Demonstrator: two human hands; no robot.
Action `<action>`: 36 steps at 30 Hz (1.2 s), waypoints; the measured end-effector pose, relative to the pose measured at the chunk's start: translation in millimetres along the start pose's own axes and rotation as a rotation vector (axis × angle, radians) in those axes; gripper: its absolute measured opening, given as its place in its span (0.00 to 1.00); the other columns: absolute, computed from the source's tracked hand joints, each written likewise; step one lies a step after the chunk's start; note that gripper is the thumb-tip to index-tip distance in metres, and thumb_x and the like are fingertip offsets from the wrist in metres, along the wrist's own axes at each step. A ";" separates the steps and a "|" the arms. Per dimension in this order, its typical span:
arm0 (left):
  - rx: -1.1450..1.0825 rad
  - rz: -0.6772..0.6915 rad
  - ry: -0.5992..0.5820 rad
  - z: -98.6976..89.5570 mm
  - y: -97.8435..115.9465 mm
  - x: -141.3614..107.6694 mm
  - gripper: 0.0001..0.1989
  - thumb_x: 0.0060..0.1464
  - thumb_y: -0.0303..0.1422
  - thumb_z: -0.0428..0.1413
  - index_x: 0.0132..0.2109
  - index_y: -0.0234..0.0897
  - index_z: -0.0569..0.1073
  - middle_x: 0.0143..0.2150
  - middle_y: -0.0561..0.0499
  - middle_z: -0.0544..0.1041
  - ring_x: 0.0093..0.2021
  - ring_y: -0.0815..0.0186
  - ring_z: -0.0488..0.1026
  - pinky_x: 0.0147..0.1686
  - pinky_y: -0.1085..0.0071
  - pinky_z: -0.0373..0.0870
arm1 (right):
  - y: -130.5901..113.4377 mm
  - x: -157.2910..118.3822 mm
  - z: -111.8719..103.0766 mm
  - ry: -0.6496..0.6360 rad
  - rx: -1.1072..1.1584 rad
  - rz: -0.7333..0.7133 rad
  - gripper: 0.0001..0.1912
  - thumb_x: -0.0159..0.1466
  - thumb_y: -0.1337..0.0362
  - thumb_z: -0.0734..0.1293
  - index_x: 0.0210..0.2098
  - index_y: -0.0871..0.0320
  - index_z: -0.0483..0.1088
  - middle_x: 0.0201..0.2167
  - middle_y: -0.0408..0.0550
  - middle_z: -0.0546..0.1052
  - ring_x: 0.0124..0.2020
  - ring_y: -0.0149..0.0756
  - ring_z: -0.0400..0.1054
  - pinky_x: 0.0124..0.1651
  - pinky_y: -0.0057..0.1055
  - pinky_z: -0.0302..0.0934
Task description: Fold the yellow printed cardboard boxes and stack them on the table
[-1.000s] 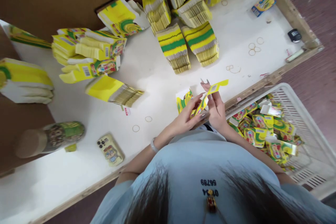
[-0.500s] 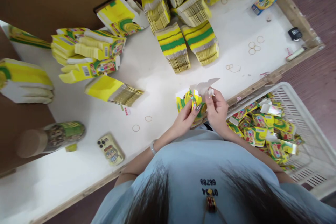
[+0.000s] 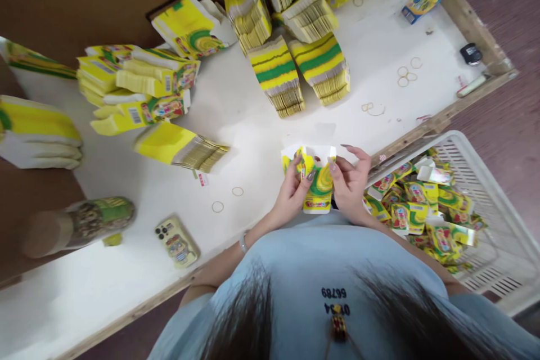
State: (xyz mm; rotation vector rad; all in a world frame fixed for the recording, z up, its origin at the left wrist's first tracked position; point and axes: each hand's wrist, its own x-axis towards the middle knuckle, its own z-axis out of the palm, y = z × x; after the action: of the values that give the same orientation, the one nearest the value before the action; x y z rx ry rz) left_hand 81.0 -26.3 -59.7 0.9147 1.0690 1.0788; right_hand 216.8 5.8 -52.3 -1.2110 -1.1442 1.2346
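Observation:
A small yellow and green printed carton [image 3: 319, 187] is held up between my hands at the front edge of the table, its white flaps at the top. My left hand [image 3: 295, 187] grips its left side, thumb across the front, with more yellow printed card beside the fingers. My right hand [image 3: 351, 183] pinches the carton's right edge near the thumb, the index finger stretched outward above. Behind the hands, on the white table [image 3: 261, 152], stand bundles of flat yellow cartons [image 3: 276, 76].
At right, a white plastic basket [image 3: 491, 180] holds many yellow cartons [image 3: 415, 208]. On the table are a phone [image 3: 177, 241], a jar [image 3: 103, 216], rubber bands [image 3: 238, 192], a blue box [image 3: 421, 5], a black object [image 3: 471, 54] and more carton stacks [image 3: 143, 76].
The carton has come upright with its printed front facing me. My right hand has moved from the white flap at the top to the carton's right edge, its fingers spreading more.

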 end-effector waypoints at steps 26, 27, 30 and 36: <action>0.308 0.029 -0.089 -15.9 15.6 -7.1 0.26 0.70 0.49 0.52 0.63 0.39 0.78 0.55 0.42 0.84 0.47 0.59 0.82 0.50 0.64 0.80 | -12.8 -7.0 -58.7 -0.541 -0.200 0.099 0.25 0.67 0.52 0.72 0.61 0.53 0.71 0.49 0.53 0.83 0.44 0.40 0.82 0.40 0.35 0.79; 0.313 0.041 -0.093 -16.0 16.3 -6.2 0.25 0.70 0.49 0.52 0.63 0.39 0.78 0.56 0.42 0.84 0.48 0.59 0.82 0.50 0.64 0.79 | -16.2 -7.8 -56.4 -0.558 -0.164 0.172 0.24 0.67 0.56 0.72 0.60 0.53 0.69 0.47 0.51 0.84 0.41 0.38 0.82 0.38 0.33 0.78; 0.315 0.056 -0.114 -16.3 16.6 -5.2 0.25 0.70 0.48 0.52 0.64 0.40 0.78 0.58 0.41 0.83 0.51 0.58 0.82 0.50 0.65 0.79 | -23.1 -4.6 -54.2 -0.606 -0.073 0.282 0.23 0.65 0.63 0.72 0.59 0.53 0.69 0.43 0.48 0.84 0.38 0.36 0.81 0.38 0.32 0.77; 0.413 0.113 -0.175 -23.1 16.7 -8.2 0.23 0.74 0.45 0.47 0.66 0.43 0.75 0.56 0.43 0.83 0.52 0.58 0.81 0.56 0.61 0.75 | -18.9 3.8 -57.3 -0.654 0.056 0.342 0.23 0.64 0.58 0.74 0.58 0.53 0.76 0.45 0.48 0.86 0.40 0.35 0.82 0.42 0.34 0.79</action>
State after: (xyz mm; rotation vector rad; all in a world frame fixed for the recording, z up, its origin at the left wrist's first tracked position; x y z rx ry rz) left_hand 53.9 -28.8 -47.7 1.3870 1.1236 0.8627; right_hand 275.0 8.8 -36.0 -1.0083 -1.3811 2.0044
